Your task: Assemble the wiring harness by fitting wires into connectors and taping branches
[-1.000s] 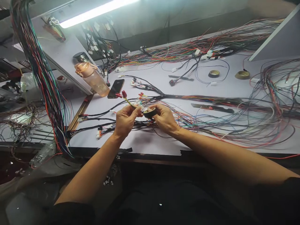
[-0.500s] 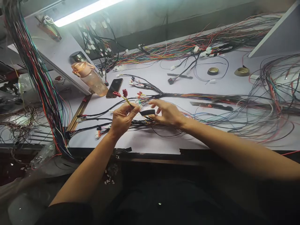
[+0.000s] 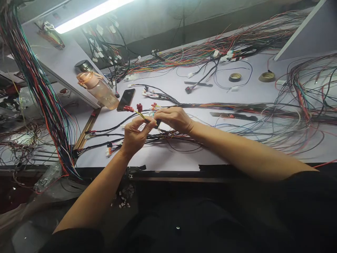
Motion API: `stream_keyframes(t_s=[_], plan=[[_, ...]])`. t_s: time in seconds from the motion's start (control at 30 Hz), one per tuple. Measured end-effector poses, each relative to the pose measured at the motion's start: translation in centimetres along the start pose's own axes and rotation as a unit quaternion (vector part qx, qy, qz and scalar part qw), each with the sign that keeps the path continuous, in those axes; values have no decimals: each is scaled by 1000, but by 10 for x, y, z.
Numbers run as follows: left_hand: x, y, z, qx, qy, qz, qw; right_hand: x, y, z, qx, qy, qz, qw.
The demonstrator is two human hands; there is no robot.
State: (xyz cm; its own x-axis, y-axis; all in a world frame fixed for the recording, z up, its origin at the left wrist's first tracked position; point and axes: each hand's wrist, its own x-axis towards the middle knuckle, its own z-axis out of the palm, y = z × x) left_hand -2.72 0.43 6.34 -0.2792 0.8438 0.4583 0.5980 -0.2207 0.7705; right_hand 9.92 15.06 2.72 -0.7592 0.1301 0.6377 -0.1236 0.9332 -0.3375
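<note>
My left hand [image 3: 135, 135] pinches a thin yellow wire branch [image 3: 140, 115] that ends in two red connectors [image 3: 139, 107], just above a white workbench [image 3: 173, 158]. My right hand [image 3: 173, 119] is closed over a black tape roll, of which only a dark edge [image 3: 157, 123] shows under the fingers, right against my left fingertips. Below both hands lies a black-wrapped harness bundle [image 3: 158, 137] with small white and orange plugs [image 3: 112, 150] at its left end.
A pink water bottle [image 3: 98, 89] and a black phone [image 3: 125, 99] lie left of the hands. Two tape rolls [image 3: 235, 77] sit at the back right. Coloured loose wires [image 3: 297, 112] spread across the right side, and a thick wire bundle [image 3: 39, 88] hangs at the left.
My right hand has swung the tape roll from beside the wire to over it, closing against my left fingertips. The view has shifted slightly downward and right.
</note>
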Motion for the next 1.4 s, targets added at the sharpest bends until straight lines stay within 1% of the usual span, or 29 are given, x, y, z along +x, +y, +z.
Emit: stream_keyframes(t_s=[0.07, 0.13, 0.2, 0.23, 0.27, 0.3, 0.37, 0.4, 0.43, 0.47, 0.53, 0.6, 0.63, 0.67, 0.73, 0.77, 0.8, 0.87, 0.93, 1.0, 1.1, 1.17, 1.23, 1.33, 1.4], plan=[[2, -2, -2, 20, -12, 23, 999, 4, -2, 8, 38, -25, 7, 999], [5, -3, -5, 34, -32, 43, 998, 4, -3, 12, 74, -64, 21, 995], [7, -3, -8, 53, -45, 62, 996, 0, -4, 10, 104, -105, 29, 989], [8, -3, -10, 61, -47, 65, 995, -3, -5, 7, 114, -114, 35, 986], [8, -3, -11, 64, -47, 62, 995, -7, -7, 2, 122, -110, 45, 985], [9, -3, -11, 60, -44, 54, 996, -11, -10, -3, 129, -90, 62, 986], [9, -4, -11, 39, -35, 27, 998, -19, -20, -14, 132, -17, 90, 987], [9, -5, -10, 27, -30, 13, 999, -22, -27, -19, 127, 15, 90, 988], [9, -6, -9, 18, -25, 1, 1000, -24, -34, -22, 114, 34, 75, 990], [10, -6, -7, 10, -20, -9, 1000, -25, -41, -23, 89, 36, 49, 994], [11, -7, -3, -6, -9, -25, 1000, -25, -54, -20, 11, 24, 6, 1000], [11, -6, 0, -23, -1, -36, 999, -22, -63, -11, -67, 28, 8, 997], [10, -6, 2, -33, 4, -40, 999, -20, -65, -5, -84, 39, 19, 996], [9, -5, 3, -44, 13, -43, 998, -20, -67, 0, -79, 52, 34, 995], [4, -5, 7, -75, 46, -50, 995, -20, -69, 7, -2, 91, 82, 992], [0, -6, 8, -95, 72, -54, 991, -21, -69, 8, 58, 118, 123, 984], [-4, -7, 10, -112, 99, -60, 987, -22, -69, 9, 123, 146, 174, 966], [-11, -9, 14, -137, 143, -68, 978, -26, -67, 8, 241, 180, 281, 912], [-15, -13, 18, -155, 164, -69, 972, -28, -61, 6, 317, 176, 353, 862], [-18, -17, 20, -185, 162, -72, 967, -28, -55, 5, 362, 158, 386, 833], [-18, -19, 21, -244, 126, -104, 956, -26, -47, 7, 413, 139, 401, 806], [-18, -19, 22, -264, 94, -136, 950, -26, -45, 9, 439, 131, 402, 793], [-19, -17, 24, -261, 75, -165, 948, -27, -45, 11, 444, 121, 398, 794], [-20, -14, 28, -243, 52, -203, 947, -29, -42, 10, 431, 89, 392, 808], [-20, -15, 31, -232, 57, -216, 947, -31, -36, 5, 399, 58, 389, 828]])
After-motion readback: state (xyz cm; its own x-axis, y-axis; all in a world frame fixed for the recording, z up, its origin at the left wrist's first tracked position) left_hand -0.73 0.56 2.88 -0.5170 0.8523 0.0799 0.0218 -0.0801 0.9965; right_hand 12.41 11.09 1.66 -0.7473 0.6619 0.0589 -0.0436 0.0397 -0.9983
